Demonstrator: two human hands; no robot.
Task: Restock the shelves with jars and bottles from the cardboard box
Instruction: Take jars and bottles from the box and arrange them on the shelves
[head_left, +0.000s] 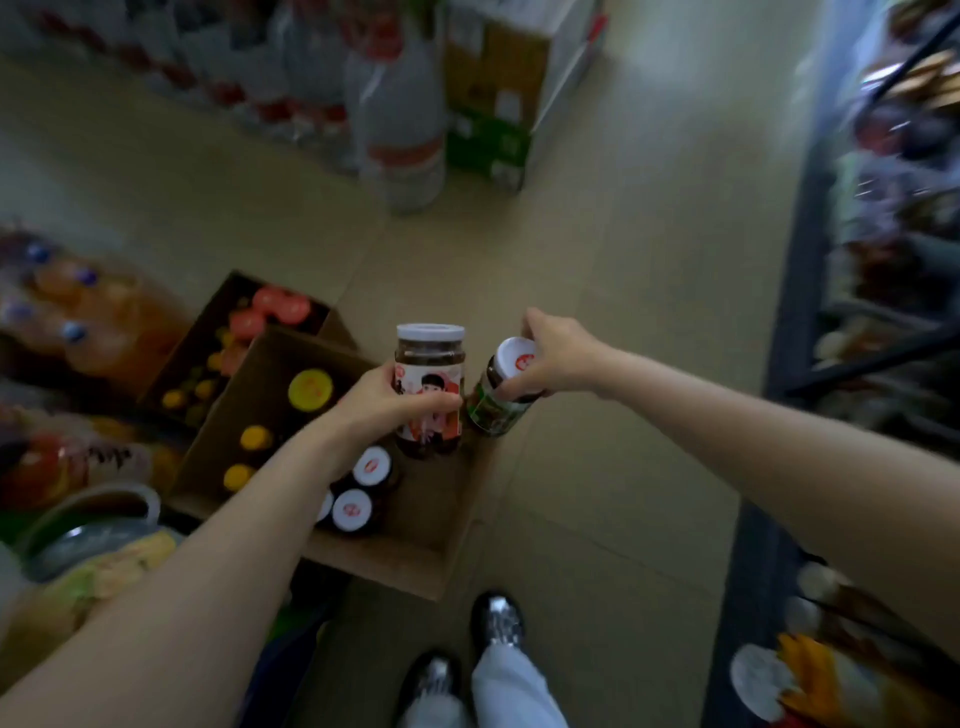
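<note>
Left hand (395, 400), fingers wrapped round the middle of a tall dark-filled glass jar with white lid and red-and-white portrait label (429, 387); jar upright, lifted above the near box. Right hand (553, 358), fingertips curled over and pinching the white cap of a smaller dark jar with a green label (496, 402); jar tilted, base toward the left jar, nearly touching it, over the box's right edge.

Below both, open brown cardboard box (410, 551) on beige tiled floor (623, 312). Inside, near corner: dark jars with white lids bearing a red mark (371, 466), packed together, partly hidden by the left forearm. Along the box's left side: yellow-lidded jars (310, 389), spaced in a line.

Behind it, second open cardboard box (218, 322) holding red-lidded jars (280, 304) and small yellow caps; contents blurred.

Far left: shrink-wrapped orange drink bottles with blue caps (72, 312). Top of view: clear large water bottles with red caps and labels (405, 135), beside a brown and green carton (493, 104). Right edge: dark metal shelving (800, 260) with stocked goods, too blurred to identify.

Bottom centre: two shiny silver-toned shoes (496, 621) and pale trouser legs.
</note>
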